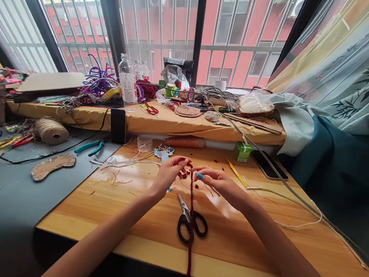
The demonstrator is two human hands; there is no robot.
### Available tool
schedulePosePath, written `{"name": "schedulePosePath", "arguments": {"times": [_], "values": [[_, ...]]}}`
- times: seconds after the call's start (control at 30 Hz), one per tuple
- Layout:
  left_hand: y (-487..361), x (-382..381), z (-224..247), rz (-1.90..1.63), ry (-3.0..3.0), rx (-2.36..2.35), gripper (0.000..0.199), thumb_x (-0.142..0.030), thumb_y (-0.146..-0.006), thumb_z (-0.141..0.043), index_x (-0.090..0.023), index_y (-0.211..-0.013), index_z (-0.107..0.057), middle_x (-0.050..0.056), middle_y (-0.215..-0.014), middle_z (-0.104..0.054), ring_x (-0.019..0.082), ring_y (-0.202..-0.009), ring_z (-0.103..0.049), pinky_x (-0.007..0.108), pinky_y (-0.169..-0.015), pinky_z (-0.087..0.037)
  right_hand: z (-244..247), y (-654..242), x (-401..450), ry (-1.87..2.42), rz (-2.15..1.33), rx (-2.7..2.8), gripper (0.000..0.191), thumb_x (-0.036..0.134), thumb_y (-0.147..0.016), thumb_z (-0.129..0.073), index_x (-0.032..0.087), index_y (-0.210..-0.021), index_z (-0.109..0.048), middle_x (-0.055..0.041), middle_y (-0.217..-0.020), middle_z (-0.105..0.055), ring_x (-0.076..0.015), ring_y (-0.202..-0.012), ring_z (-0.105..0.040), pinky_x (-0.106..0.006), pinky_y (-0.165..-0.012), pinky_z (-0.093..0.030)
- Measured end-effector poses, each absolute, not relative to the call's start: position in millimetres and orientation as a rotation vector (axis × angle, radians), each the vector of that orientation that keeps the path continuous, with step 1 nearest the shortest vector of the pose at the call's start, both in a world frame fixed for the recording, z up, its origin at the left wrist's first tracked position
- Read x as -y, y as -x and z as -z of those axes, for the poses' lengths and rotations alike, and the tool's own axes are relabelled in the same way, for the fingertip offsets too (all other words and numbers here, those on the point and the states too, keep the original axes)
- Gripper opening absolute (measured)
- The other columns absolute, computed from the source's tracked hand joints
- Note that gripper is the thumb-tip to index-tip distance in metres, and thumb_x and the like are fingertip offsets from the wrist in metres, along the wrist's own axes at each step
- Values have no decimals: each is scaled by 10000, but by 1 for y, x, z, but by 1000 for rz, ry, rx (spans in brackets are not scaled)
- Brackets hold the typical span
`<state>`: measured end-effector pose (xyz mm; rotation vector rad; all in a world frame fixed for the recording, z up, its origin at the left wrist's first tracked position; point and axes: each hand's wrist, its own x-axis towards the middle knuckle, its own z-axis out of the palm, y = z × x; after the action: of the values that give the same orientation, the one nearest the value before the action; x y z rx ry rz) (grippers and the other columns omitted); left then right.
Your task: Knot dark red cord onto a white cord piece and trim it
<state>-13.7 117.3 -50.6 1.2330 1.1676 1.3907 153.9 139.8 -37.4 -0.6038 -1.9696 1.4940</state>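
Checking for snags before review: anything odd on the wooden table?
Yes: straw-coloured scraps litter its left part, looking untidy. The dark red cord also passes over the scissors and past the front edge, so it might catch.

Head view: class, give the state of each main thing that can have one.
Dark red cord: held between left hand and right hand, hanging over table edge
Scissors: lying under cord, blade gap unclear
Teal pliers: lying, handles apart
Phone: flat, dark side up
Nearest bottle: upright
Twine spool: on its side
Green box: upright
Orange spool: on its side
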Motion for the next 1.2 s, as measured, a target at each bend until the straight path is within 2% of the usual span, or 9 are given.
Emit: {"name": "schedulePosePath", "arguments": {"times": [0.07, 0.13, 0.2, 0.27, 0.43, 0.7, 0.87, 1.07, 1.2], "values": [[16, -116, 47, -1443, -1279, -1156, 266, -353, -706, -530, -132, -833, -607, 29, -738, -560, 62, -506, -470, 167, -391, -307, 41, -150, -140, 679, -1492, 1883, 262, 396, -714, -560, 160, -795, -642, -54, -899, -589, -169, -914, -504, -309, -847, -331], [17, -114, 44, -1459, -1314, -1107, 268, -335, -721, -515, -146, -889, -604, 21, -747, -544, 50, -481, -450, 169, -381, -299, 44, -147, -140, 754, -1520, 1826, 280, 395, -712, -553, 145, -807, -634, -31, -723, -580, -139, -721, -527, -295, -730, -383], [16, -112, 42, -1443, -1333, -1050, 272, -315, -725, -513, -148, -921, -602, 9, -721, -526, 32, -447, -417, 171, -389, -304, 46, -146, -141, 821, -1501, 1776, 285, 386, -707, -547, 136, -821, -625, 3, -617, -521, -101, -568, -476, -262, -600, -385], [13, -111, 42, -1392, -1347, -1013, 284, -299, -718, -523, -135, -937, -598, -2, -677, -510, 23, -434, -397, 170, -403, -306, 47, -145, -142, 872, -1407, 1747, 270, 368, -699, -544, 134, -812, -620, 20, -592, -469, -78, -512, -422, -234, -519, -352], [6, -111, 50, -1231, -1411, -964, 403, -307, -696, -550, -125, -1055, -527, -11, -648, -507, 32, -431, -399, 169, -395, -294, 50, -143, -142, 894, -1254, 1789, 228, 317, -731, -468, 139, -797, -595, 13, -645, -456, -68, -488, -386, -227, -470, -331], [5, -116, 65, -1273, -1548, -1075, 333, -308, -723, -521, -135, -1004, -565, -19, -604, -501, 33, -418, -393, 161, -390, -304, 52, -141, -140, 835, -1236, 1865, 249, 199, -691, -444, 143, -854, -624, -12, -711, -522, -90, -557, -464, -234, -524, -368], [5, -117, 67, -1305, -1535, -1111, 284, -306, -733, -507, -139, -951, -582, -23, -580, -489, 30, -395, -379, 158, -375, -299, 52, -141, -138, 816, -1302, 1793, 177, 255, -679, -519, 146, -764, -629, 6, -650, -498, -78, -519, -434, -223, -474, -322], [5, -115, 66, -1306, -1511, -1078, 278, -329, -724, -523, -137, -922, -558, -15, -619, -509, 40, -422, -407, 164, -389, -331, 47, -140, -132, 843, -1443, 1698, 261, 392, -694, -547, 139, -726, -602, 2, -600, -507, -86, -527, -438, -220, -451, -266], [2, -112, 66, -1274, -1544, -1084, 272, -308, -716, -532, -140, -930, -548, -11, -637, -526, 52, -476, -446, 166, -437, -371, 46, -137, -129, 927, -1452, 1573, 276, 418, -643, -588, 143, -646, -566, 40, -481, -430, -64, -432, -346, -219, -410, -208]]}}
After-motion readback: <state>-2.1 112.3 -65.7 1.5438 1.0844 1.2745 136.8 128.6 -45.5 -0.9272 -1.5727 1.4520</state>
